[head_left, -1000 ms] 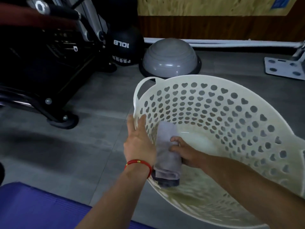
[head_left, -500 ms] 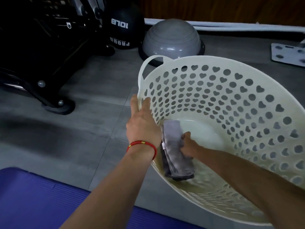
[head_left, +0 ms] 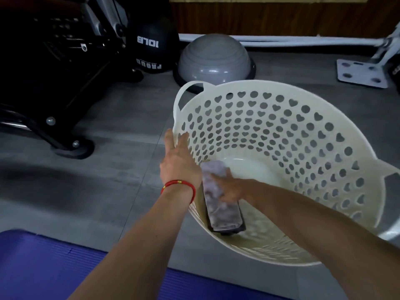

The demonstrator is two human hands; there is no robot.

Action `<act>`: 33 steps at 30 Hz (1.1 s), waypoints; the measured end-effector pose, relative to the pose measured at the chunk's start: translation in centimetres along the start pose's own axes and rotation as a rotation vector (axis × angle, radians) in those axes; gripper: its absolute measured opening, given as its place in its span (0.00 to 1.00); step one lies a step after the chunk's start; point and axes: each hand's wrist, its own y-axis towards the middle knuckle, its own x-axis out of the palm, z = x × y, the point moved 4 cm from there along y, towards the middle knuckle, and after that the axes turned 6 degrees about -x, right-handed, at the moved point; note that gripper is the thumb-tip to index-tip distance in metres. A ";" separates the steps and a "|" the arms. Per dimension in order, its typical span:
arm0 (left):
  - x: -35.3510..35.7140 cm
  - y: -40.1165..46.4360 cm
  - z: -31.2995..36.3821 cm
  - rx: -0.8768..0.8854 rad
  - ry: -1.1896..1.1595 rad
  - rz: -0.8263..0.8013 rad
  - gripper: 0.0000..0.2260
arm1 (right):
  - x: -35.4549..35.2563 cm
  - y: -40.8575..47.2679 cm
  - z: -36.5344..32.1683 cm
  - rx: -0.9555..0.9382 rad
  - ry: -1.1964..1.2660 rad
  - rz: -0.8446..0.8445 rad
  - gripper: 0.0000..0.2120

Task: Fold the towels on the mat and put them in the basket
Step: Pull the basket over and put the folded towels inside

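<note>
Just one folded gray towel (head_left: 218,204) inside the one white basket (head_left: 303,131), by its near-left wall. Right hand (head_left: 227,188) lies flat on it, left hand (head_left: 178,163) rests straight-fingered on the basket's rim.

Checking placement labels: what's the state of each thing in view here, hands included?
basket: seems tipped toward the person, one towel inside
towel: folded, lying against the near wall
left hand: on the basket rim, fingers straight
right hand: on the towel, grip too blurred to tell
mat: flat on the floor
</note>
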 end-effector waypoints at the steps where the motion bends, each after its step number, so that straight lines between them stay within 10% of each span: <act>1: -0.2 -0.1 0.0 0.002 -0.014 -0.009 0.35 | -1.0 -1.3 0.1 0.024 -0.029 -0.040 0.44; 14: -5.5 -6.7 -3.7 -0.290 -0.206 -0.230 0.24 | -1.0 -25.2 -3.5 0.090 0.105 0.181 0.10; 24: -8.0 -15.0 -11.3 -0.347 -0.250 -0.249 0.20 | 1.8 -32.2 -8.3 0.111 0.194 0.716 0.12; 33: -10.5 -24.4 -12.5 -0.040 -0.357 -0.136 0.26 | 11.3 -44.1 -10.3 0.130 0.376 1.061 0.15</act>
